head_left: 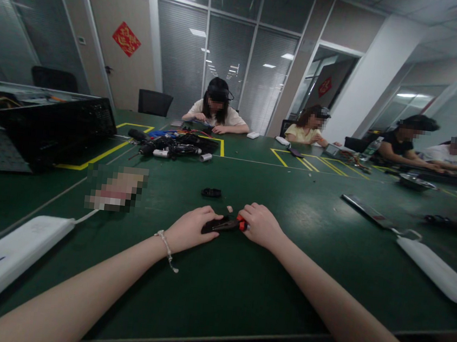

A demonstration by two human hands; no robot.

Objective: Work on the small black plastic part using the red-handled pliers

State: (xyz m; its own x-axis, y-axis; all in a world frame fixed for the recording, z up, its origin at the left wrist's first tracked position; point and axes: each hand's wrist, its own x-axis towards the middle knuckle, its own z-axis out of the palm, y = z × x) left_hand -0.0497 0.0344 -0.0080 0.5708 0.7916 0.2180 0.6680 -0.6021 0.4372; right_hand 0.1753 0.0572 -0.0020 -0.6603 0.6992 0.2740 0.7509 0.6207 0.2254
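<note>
Both my hands rest on the green table in front of me. My left hand (190,228) is closed over a small black part (209,226). My right hand (261,224) is closed round the red handle of a small tool (231,224), whose dark tip points left into the black part. A tiny pale piece (229,209) lies just beyond the hands, and a small black ring-shaped part (211,192) lies a little farther off.
A white power strip (2,261) lies at my left, another (434,269) at my right beside a long flat bar (367,210). A heap of tools and cables (172,144) and a black case (49,125) sit farther back. Several people work across the table.
</note>
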